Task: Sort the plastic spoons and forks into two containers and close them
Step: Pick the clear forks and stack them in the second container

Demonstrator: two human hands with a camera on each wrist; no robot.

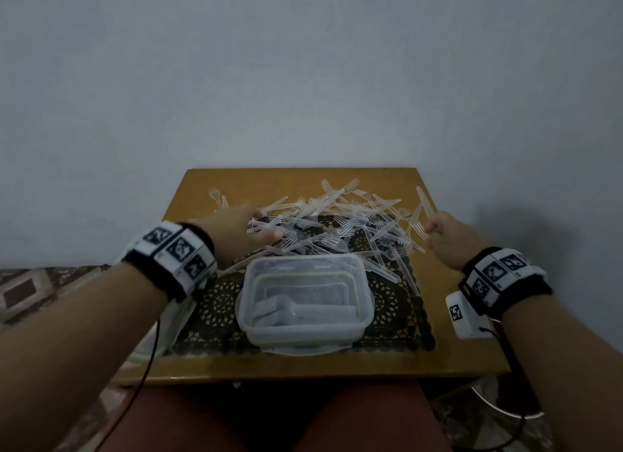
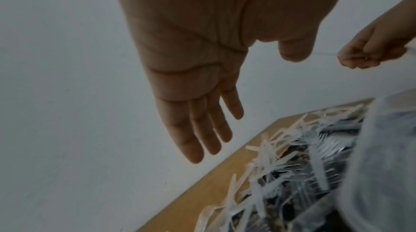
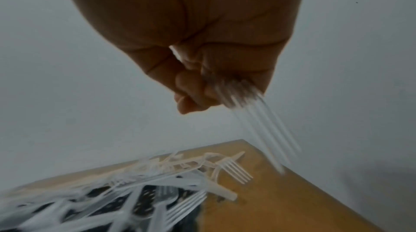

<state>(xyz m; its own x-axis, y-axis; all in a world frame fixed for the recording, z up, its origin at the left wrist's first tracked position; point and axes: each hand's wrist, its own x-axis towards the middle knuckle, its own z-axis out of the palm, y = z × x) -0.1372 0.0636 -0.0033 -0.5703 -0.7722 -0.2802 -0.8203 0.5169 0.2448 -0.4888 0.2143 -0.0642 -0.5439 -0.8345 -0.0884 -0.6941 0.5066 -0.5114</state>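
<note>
A heap of clear plastic forks and spoons point(image 1: 337, 226) point(image 2: 281, 173) point(image 3: 135, 191) lies across the back of a dark lace mat point(image 1: 394, 317). My left hand point(image 1: 249, 226) point(image 2: 202, 129) hovers over the heap's left side with straight fingers and holds nothing. My right hand point(image 1: 448, 236) point(image 3: 195, 93), raised at the heap's right edge, grips a clear fork point(image 1: 421, 215) point(image 3: 258, 120) with curled fingers, its tines sticking out past them. A clear open container point(image 1: 365, 283) stands in front of the heap; what lies inside looks like lids. A second clear container point(image 1: 161, 337) is mostly hidden under my left forearm.
The small wooden table point(image 1: 209, 367) stands against a plain grey wall. Bare wood shows right of the mat point(image 1: 448, 337). A patterned cloth point(image 1: 33, 290) lies off the table's left side, and a round metal object point(image 1: 488, 404) sits low on the right. My lap is below the front edge.
</note>
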